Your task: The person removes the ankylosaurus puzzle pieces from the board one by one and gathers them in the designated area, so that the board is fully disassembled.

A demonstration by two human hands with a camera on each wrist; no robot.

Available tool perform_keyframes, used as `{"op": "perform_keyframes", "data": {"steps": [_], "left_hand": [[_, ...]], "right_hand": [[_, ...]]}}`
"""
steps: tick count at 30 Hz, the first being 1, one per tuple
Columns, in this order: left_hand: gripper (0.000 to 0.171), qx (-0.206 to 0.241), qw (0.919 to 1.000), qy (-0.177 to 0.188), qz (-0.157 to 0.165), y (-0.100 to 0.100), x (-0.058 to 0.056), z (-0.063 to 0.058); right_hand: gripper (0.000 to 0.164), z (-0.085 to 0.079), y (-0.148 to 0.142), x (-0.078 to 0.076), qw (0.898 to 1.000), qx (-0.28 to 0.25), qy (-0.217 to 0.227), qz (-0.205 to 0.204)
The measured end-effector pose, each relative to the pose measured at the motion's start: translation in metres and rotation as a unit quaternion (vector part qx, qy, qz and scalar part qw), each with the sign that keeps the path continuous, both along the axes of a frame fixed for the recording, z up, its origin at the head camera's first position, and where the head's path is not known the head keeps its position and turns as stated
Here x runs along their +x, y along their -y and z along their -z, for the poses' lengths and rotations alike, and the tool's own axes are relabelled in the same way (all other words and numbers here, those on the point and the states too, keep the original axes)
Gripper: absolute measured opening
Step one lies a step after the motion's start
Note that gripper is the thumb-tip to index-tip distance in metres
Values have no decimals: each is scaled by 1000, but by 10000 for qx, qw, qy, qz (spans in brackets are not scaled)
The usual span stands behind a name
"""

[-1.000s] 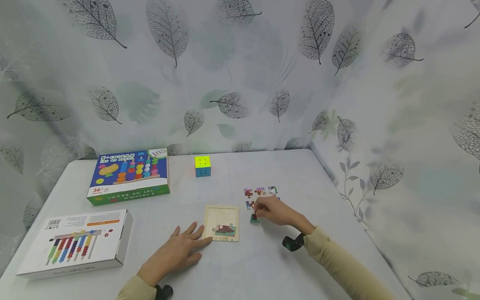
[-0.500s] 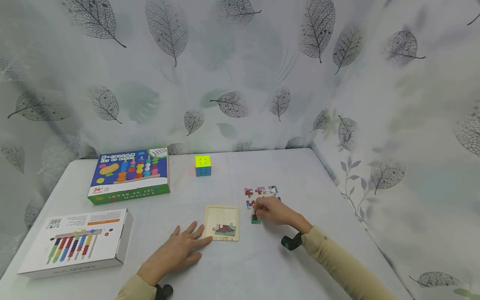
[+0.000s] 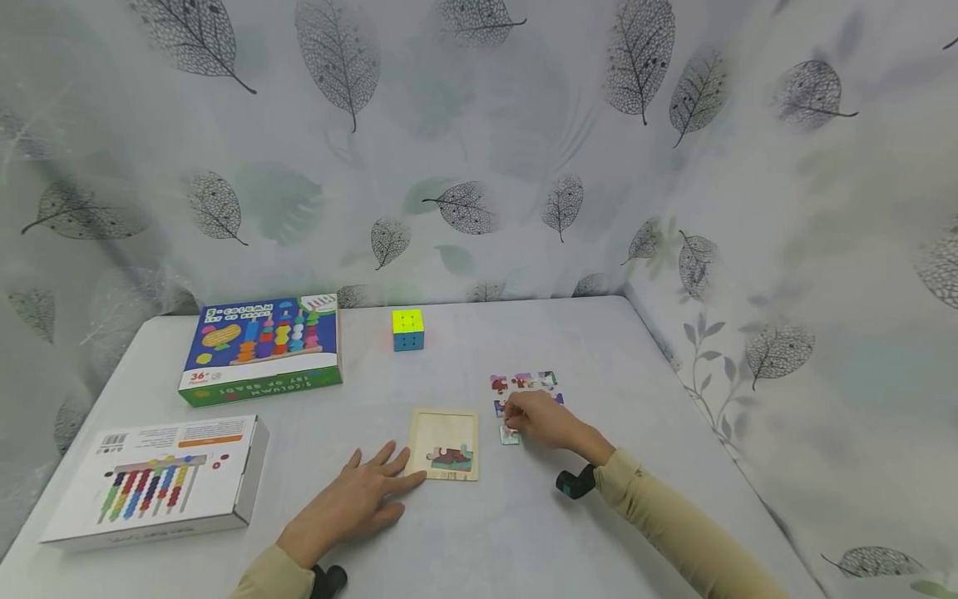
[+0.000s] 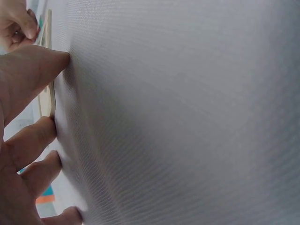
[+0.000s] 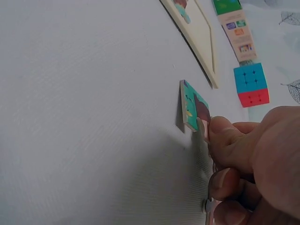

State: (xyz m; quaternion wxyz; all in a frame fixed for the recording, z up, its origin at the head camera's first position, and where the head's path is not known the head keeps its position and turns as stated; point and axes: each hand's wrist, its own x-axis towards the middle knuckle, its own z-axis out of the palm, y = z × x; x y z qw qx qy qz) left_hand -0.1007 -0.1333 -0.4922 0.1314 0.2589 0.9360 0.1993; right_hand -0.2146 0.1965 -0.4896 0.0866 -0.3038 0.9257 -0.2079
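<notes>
A jigsaw piece [image 5: 191,105] with a green and brown picture is pinched between thumb and fingers of my right hand [image 3: 545,420]; in the right wrist view it stands tilted, its shadow on the cloth beside it. Other jigsaw pieces [image 3: 524,381] lie in rows just beyond that hand, partly hidden by it. My left hand [image 3: 358,499] rests on the table with fingers spread, fingertips at the left edge of a shallow wooden puzzle tray [image 3: 443,419]. Some joined pieces [image 3: 451,458] in green and brown fill the tray's lower right part.
A yellow-topped puzzle cube [image 3: 407,330] stands behind the tray. On the left lie a blue and green bead-toy box [image 3: 262,343] and a white box [image 3: 160,474] with a bead picture. Patterned curtain [image 3: 464,150] lines the back and right side of the white-covered table.
The piece in my right hand has tilted, so its face looks paler in the head view. My left hand stays in place by the tray; the head view has shifted slightly.
</notes>
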Motion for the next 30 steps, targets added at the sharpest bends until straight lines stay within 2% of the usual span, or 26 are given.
{"op": "perform_keyframes", "data": {"steps": [9,17,24,30], "left_hand": [[47,-47,10000,12,-44,-1,-1,2],[47,-62,10000,-15,12,0,-2,3],[47,-95,9999,19,-36,1,-2,4],[47,-110,9999,79,-62,0,-2,4]], "right_hand": [[4,1,0,-1,10000,12,-62,30],[7,-4,3,-2,9993,84,-354,-21],[17,-17,28,2,9991,246,-235,-248],[28,-17,60,12,9959,728,100,-530]]}}
